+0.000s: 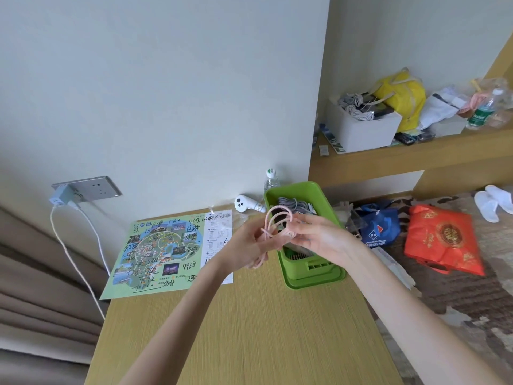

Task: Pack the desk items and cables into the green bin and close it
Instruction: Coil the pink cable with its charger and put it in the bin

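**Winding the pink cable beside the bin**

The person holds a pink cable [273, 219] in both hands, up above the surface [249, 323]. The left hand [247, 245] has its fingers curled round the loops, and a bit of cable hangs down under it. The right hand [319, 237] pinches the other side of the loops, near what looks like a small plug. The cable makes a few round loops between the two hands.

The green bin [295, 187] stands just to the right of the hands, with its top open. A grey cable [290, 203] is already inside at the far end. A flat green piece [313, 282] shows under the near end of the bin; it may be the lid, but that is hard to tell.

The step looks like rolling the pink cable into a neat bundle. Next, the bundle needs to go to the right and down into the bin, kept tight so the loops do not spring out.

A white gadget [245, 204] and a colourful map [155, 245] lie on the surface, so there is more to pack before closing.
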A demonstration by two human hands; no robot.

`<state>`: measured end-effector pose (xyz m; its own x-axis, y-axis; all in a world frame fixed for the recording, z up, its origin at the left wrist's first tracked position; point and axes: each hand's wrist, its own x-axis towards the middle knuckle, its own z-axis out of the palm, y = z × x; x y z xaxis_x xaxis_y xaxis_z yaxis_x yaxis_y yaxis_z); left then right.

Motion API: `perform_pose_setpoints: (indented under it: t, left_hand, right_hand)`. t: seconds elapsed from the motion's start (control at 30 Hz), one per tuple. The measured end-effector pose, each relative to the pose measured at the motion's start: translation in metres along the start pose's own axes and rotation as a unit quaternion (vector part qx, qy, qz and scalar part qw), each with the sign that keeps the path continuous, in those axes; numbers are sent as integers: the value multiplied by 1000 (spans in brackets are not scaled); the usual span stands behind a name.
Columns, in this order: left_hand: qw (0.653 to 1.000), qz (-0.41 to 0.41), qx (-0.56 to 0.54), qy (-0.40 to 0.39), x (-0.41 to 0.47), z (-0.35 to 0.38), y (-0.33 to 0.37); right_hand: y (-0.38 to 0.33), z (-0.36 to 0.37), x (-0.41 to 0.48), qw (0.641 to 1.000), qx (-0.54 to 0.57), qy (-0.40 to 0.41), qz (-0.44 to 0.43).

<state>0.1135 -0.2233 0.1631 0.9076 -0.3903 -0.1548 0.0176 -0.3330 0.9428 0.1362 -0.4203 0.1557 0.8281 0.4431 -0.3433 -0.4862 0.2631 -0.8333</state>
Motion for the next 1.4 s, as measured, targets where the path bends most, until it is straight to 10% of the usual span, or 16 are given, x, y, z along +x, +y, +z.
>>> perform_pose_setpoints:
  t: [0.6, 1.23, 1.4]
  left_hand:
    - [995, -83, -59, 2, 49, -3, -22]
    - [935, -208, -270, 102, 75, 4, -46]
    - [942, -214, -238, 103, 83, 7, -47]
  right_hand:
    - [-6, -36, 57, 980, -186, 72, 9]
    - [10, -68, 87, 998, -51, -24, 12]
    - [19, -59, 93, 985, -114, 121, -39]
